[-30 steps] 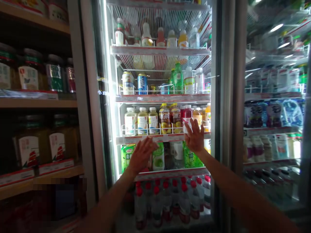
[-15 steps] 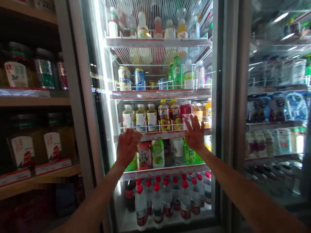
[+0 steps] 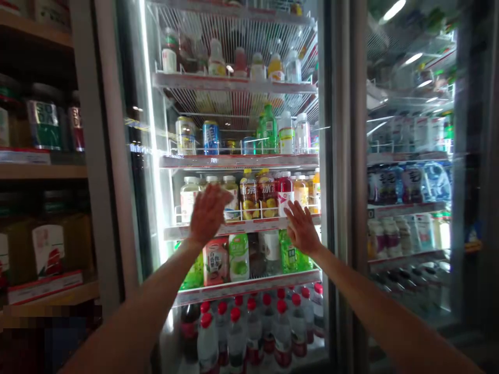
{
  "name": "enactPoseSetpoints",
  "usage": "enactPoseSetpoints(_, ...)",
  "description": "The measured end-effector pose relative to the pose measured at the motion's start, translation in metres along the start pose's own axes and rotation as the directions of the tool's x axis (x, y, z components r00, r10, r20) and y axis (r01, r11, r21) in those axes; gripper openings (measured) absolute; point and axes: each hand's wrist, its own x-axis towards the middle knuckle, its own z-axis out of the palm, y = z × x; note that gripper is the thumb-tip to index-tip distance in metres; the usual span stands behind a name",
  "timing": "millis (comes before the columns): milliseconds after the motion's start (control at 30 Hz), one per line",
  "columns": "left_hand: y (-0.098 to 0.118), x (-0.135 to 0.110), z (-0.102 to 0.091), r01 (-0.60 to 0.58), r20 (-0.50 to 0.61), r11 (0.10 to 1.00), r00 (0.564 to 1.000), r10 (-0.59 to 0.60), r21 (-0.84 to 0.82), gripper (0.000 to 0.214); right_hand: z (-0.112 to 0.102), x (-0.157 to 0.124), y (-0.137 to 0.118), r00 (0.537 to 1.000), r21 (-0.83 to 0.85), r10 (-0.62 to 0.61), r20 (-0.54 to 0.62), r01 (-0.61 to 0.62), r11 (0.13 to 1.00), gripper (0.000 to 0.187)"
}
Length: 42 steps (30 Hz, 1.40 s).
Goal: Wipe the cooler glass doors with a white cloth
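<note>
Both bare forearms rise from the bottom corners of the view toward a lit drinks cooler, and both hands are empty, the left hand (image 3: 208, 214) spread flat with its fingers tipped up and to the right, the right hand (image 3: 302, 228) just as wide with its fingers fanned upward; both palms face the glass door (image 3: 136, 208), though whether they press on the pane or hang just off it cannot be told. The left hand sits in front of the price rail (image 3: 249, 226) of the third shelf down and covers part of the pale bottles (image 3: 189, 195) standing there, while the right hand is lower on the same rail, just below a red bottle (image 3: 284, 189) with a white label. Between the two hands, behind the glass, stand yellow-capped tea bottles (image 3: 249, 195). Under the rail, a pink-labelled bottle (image 3: 215, 259) and a light green bottle (image 3: 238, 257) stand side by side, and on the floor of the cooler is a crowd of clear red-capped bottles (image 3: 255, 327). Higher up, a blue can (image 3: 211, 137) and a tall green bottle (image 3: 268, 127) share the second shelf, with a row of small bottles (image 3: 239, 62) on the wire shelf above. To the right is a second glass-fronted cooler (image 3: 409, 182), dim and full of reflections; to the left, dark wooden shelves (image 3: 42, 171) carry jars (image 3: 44, 124) above and a red-and-white labelled pack (image 3: 49, 249) below
</note>
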Motion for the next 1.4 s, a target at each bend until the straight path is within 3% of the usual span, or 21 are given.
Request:
enactPoseSetpoints(67, -0.018, 0.008, -0.003, 0.286, -0.152, 0.958, 0.948, -0.28, 0.015, 0.049, -0.003, -0.006, 0.003, 0.999, 0.013, -0.025, 0.03, 0.024, 1.0, 0.063)
enactPoseSetpoints(133, -0.009, 0.012, 0.001, 0.37, -0.186, 0.929, 0.913, -0.364, -0.002, 0.047, -0.005, -0.008, 0.001, 1.0, 0.029, -0.002, 0.031, 0.001, 1.0, 0.063)
enactPoseSetpoints(167, 0.005, 0.012, 0.006, 0.309, -0.14, 0.951, 0.941, -0.307, -0.005, 0.047, -0.005, -0.008, -0.001, 1.0, 0.04, 0.014, 0.028, -0.015, 0.999, 0.062)
enactPoseSetpoints(233, 0.041, 0.011, 0.017, 0.022, 0.031, 0.999, 0.999, -0.021, -0.035, 0.047, -0.006, -0.007, -0.006, 0.999, 0.065, 0.044, 0.025, -0.045, 0.997, 0.061)
enactPoseSetpoints(300, 0.069, 0.012, 0.024, -0.26, 0.166, 0.96, 0.947, 0.275, -0.108, 0.048, -0.01, -0.008, -0.007, 0.998, 0.084, 0.05, 0.039, -0.053, 0.995, 0.059)
enactPoseSetpoints(367, 0.07, 0.016, 0.024, -0.327, 0.18, 0.937, 0.921, 0.345, -0.122, 0.045, -0.016, -0.015, -0.001, 0.997, 0.092, 0.029, 0.07, -0.035, 0.995, 0.058)
enactPoseSetpoints(433, 0.042, 0.02, 0.016, -0.182, 0.121, 0.981, 0.975, 0.189, -0.065, 0.043, -0.022, -0.027, 0.009, 0.994, 0.076, 0.01, 0.11, -0.019, 0.997, 0.058)
enactPoseSetpoints(500, 0.001, 0.021, 0.003, 0.104, 0.025, 0.995, 0.994, -0.103, 0.0, 0.044, -0.028, -0.04, 0.02, 0.99, 0.043, 0.013, 0.138, -0.019, 0.999, 0.057)
enactPoseSetpoints(567, -0.029, 0.016, -0.007, 0.382, -0.097, 0.924, 0.921, -0.378, 0.023, 0.048, -0.029, -0.051, 0.026, 0.988, 0.014, 0.029, 0.15, -0.031, 0.999, 0.056)
enactPoseSetpoints(633, -0.034, 0.006, -0.011, 0.458, -0.156, 0.889, 0.88, -0.448, 0.029, 0.05, -0.028, -0.056, 0.025, 0.988, 0.003, 0.043, 0.147, -0.044, 0.999, 0.056)
enactPoseSetpoints(667, -0.028, -0.001, -0.011, 0.398, -0.141, 0.917, 0.91, -0.39, 0.035, 0.049, -0.026, -0.057, 0.023, 0.989, -0.002, 0.055, 0.137, -0.055, 0.998, 0.057)
enactPoseSetpoints(733, -0.005, -0.016, -0.007, 0.106, -0.029, 0.994, 0.994, -0.105, 0.024, 0.048, -0.022, -0.057, 0.016, 0.991, -0.02, 0.081, 0.102, -0.08, 0.997, 0.061)
enactPoseSetpoints(800, 0.013, -0.028, -0.004, -0.237, 0.115, 0.97, 0.964, 0.241, -0.047, 0.05, -0.019, -0.056, 0.012, 0.992, -0.036, 0.098, 0.077, -0.096, 0.995, 0.064)
enactPoseSetpoints(867, 0.008, -0.034, -0.006, -0.317, 0.182, 0.944, 0.927, 0.328, -0.089, 0.048, -0.019, -0.057, 0.011, 0.992, -0.048, 0.095, 0.083, -0.091, 0.995, 0.067)
enactPoseSetpoints(967, -0.035, -0.029, -0.019, 0.054, 0.053, 0.998, 0.997, -0.054, 0.01, 0.047, -0.019, -0.058, 0.013, 0.991, -0.063, 0.076, 0.11, -0.069, 0.996, 0.07)
enactPoseSetpoints(1033, -0.061, -0.018, -0.026, 0.269, -0.093, 0.961, 0.96, -0.263, 0.059, 0.051, -0.017, -0.059, 0.01, 0.99, -0.089, 0.088, 0.111, -0.078, 0.993, 0.074)
enactPoseSetpoints(1067, -0.067, -0.012, -0.028, 0.296, -0.132, 0.952, 0.949, -0.285, 0.073, 0.053, -0.015, -0.059, 0.007, 0.989, -0.105, 0.105, 0.102, -0.094, 0.99, 0.075)
enactPoseSetpoints(1133, -0.058, -0.006, -0.025, 0.228, -0.119, 0.97, 0.969, -0.217, 0.088, 0.054, -0.012, -0.059, 0.0, 0.986, -0.141, 0.146, 0.079, -0.134, 0.981, 0.078)
enactPoseSetpoints(1233, -0.01, -0.023, -0.013, -0.101, 0.07, 0.994, 0.993, 0.097, 0.052, 0.049, -0.009, -0.059, -0.006, 0.983, -0.183, 0.173, 0.065, -0.159, 0.97, 0.08)
enactPoseSetpoints(1333, 0.029, -0.067, -0.008, -0.473, 0.279, 0.878, 0.836, 0.472, -0.07, 0.046, -0.012, -0.06, -0.003, 0.986, -0.204, 0.137, 0.096, -0.115, 0.972, 0.08)
enactPoseSetpoints(1400, 0.03, -0.096, -0.014, -0.623, 0.318, 0.768, 0.704, 0.634, -0.152, 0.045, -0.014, -0.06, 0.0, 0.986, -0.211, 0.114, 0.12, -0.087, 0.974, 0.08)
